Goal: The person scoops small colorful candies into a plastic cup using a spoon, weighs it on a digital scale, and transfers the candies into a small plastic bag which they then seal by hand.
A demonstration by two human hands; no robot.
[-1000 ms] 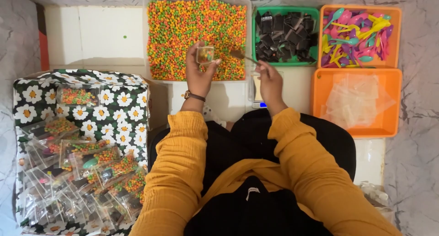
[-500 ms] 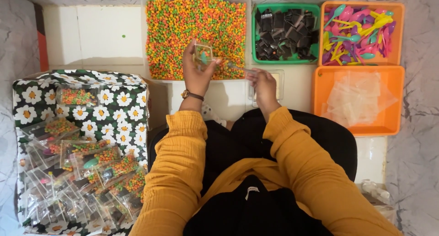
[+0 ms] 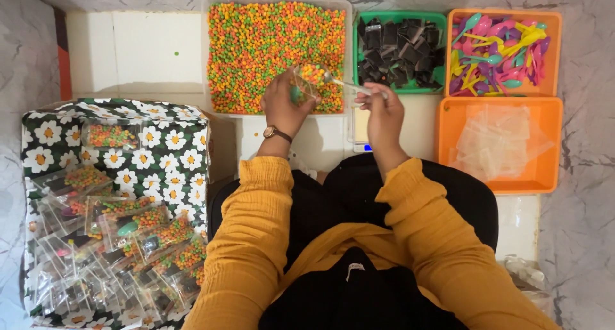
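1. Marble-patterned floor surrounds a white low table [image 3: 138,51], and I sit over it in yellow sleeves.
2. At my left stands a daisy-print box [image 3: 160,144] heaped with filled clear packets [image 3: 122,240].
3. Ahead lies a clear tray of orange, green and yellow candy beads [image 3: 256,42]; beside it are a green tray of dark sachets [image 3: 400,45], an orange tray of coloured plastic spoons [image 3: 496,48] and an orange tray of empty clear bags [image 3: 500,141].
4. My left hand [image 3: 282,106] is closed around a small clear pouch [image 3: 304,87], partly filled with beads, held above the bead tray's near edge. I judge it light, soft and slippery, best pinched by its mouth so nothing spills.
5. My right hand [image 3: 381,112] pinches a thin scoop [image 3: 339,81] by its handle, fingers curled, its tip at the pouch mouth.
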